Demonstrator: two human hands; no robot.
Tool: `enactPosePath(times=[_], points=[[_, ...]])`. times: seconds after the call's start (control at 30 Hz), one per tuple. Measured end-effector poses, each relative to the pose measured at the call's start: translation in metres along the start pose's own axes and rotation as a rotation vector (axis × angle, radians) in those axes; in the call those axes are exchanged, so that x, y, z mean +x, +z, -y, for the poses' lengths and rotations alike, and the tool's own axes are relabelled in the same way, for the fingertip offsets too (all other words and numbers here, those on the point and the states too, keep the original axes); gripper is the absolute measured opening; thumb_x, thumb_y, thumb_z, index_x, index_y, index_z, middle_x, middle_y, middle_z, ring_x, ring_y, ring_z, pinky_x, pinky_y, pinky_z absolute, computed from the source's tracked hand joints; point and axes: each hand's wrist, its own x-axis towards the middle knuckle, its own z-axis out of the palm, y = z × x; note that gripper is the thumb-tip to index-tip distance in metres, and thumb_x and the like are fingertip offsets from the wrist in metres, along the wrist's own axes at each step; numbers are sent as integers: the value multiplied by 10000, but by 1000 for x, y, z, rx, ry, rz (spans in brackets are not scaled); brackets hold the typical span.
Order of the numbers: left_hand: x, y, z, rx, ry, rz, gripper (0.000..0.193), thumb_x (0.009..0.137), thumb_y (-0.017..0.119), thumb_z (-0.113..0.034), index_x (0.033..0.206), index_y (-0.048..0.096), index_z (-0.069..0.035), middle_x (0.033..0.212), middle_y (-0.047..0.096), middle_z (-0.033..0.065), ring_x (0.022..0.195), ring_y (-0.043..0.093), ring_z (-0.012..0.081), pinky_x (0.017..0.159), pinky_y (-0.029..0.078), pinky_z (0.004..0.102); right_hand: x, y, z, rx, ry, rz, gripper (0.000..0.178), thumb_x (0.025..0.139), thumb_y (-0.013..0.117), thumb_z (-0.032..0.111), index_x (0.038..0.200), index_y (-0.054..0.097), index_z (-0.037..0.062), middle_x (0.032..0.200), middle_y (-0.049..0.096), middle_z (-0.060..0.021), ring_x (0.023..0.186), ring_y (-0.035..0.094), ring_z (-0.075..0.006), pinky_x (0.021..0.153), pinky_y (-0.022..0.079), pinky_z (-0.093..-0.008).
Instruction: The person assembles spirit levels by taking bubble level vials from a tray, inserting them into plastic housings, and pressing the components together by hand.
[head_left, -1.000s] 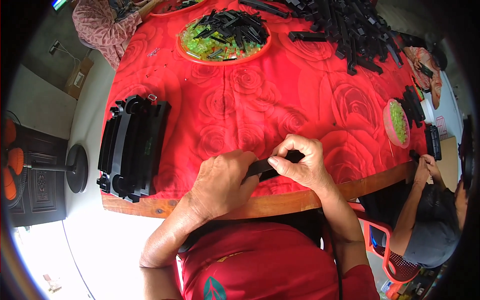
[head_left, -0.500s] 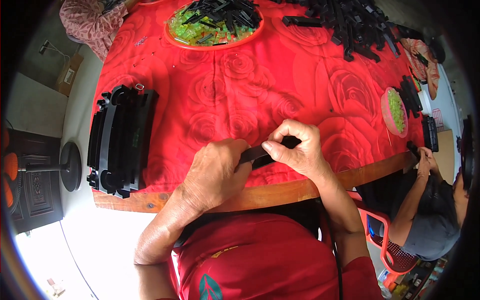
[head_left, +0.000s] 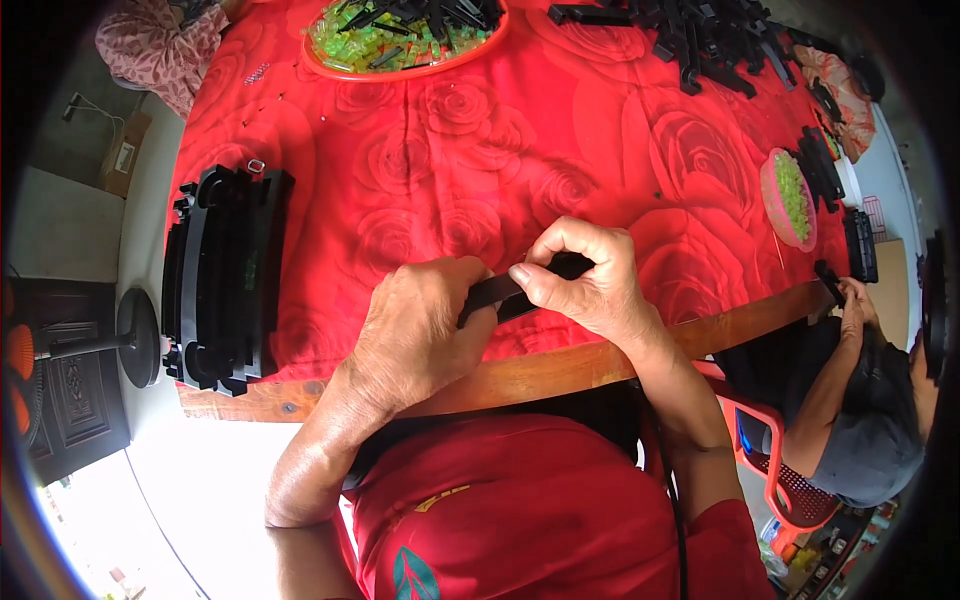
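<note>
View shifted: round red plastic tray (head_left: 392, 77) with yellow-green and black pieces carried further up against upper edge of frame; both hands seen slightly higher and further left, grip unchanged. Narrow black plastic-looking bar (head_left: 490, 292) held at frame centre, left end enclosed by curled left hand (head_left: 415, 318), right end pinched between thumb and forefinger of right hand (head_left: 588, 275). Slip or bending could be caused by uneven pinch.

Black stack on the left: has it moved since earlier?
No. The black stack keeps its place relative to the wooden table edge; the camera view shifted instead.
</note>
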Motion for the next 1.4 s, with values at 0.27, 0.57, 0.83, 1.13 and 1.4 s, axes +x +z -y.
enactPosePath(times=[0.27,0.57,0.83,1.13,1.4], points=[[-14,-30,-3,206,34,0,210,922,708,-212,952,687,-6,872,691,224,845,692,426,723,525,536,0,-9,2,171,213,-40,174,904,841,118,846,713,14,720,668,21,670,601,-26,583,456,-226],[-7,-25,5,-112,-105,71,198,889,734,-112,1028,737,29,750,674,159,652,655,214,618,495,382,4,-11,4,19,122,-43,194,936,841,135,855,715,12,725,706,12,673,628,-21,593,482,-214],[-4,-21,11,-119,-136,19,195,864,736,-99,1015,759,23,708,656,138,638,636,164,601,491,349,5,-22,10,-54,151,112,270,863,889,198,989,763,-4,833,730,-34,773,657,-79,673,501,-255],[-4,-15,12,33,-41,-39,217,811,767,-154,961,752,2,760,684,151,665,682,268,619,508,396,9,-18,17,-568,-21,241,269,725,835,140,967,771,42,781,719,-80,712,664,-220,672,525,-353],[-6,3,8,301,-28,-172,286,764,784,-216,933,684,-7,841,660,168,790,690,370,680,530,480,8,-11,15,-653,-46,206,228,655,796,144,839,713,39,730,684,-87,660,639,-276,650,516,-398]])
